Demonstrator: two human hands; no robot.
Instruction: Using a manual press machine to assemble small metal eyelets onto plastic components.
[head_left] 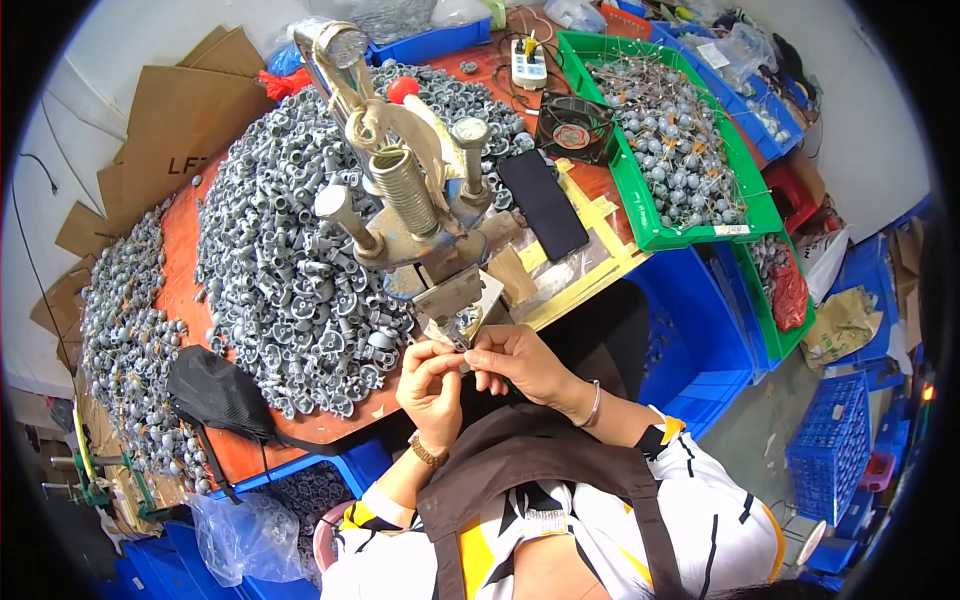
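My left hand [430, 388] and my right hand [527, 366] meet fingertip to fingertip just below the front of a metal hand press [405, 195]. Both are closed in a pinch. Whatever lies between the fingertips is too small and too covered to name. Right above them is the press's metal fixture [450, 300], with a little shiny part [466, 320] at its front edge. The press has a thick coil spring and a lever with a red knob [403, 90]. To the left, a big heap of grey plastic parts [300, 290] covers the red table.
A black phone [543, 205] and a small fan [574, 127] lie right of the press. Beyond them stands a green tray [640, 215] of grey parts with wires. A black pouch [220, 392] rests at the table's left front; a blue bin [700, 385] sits below right.
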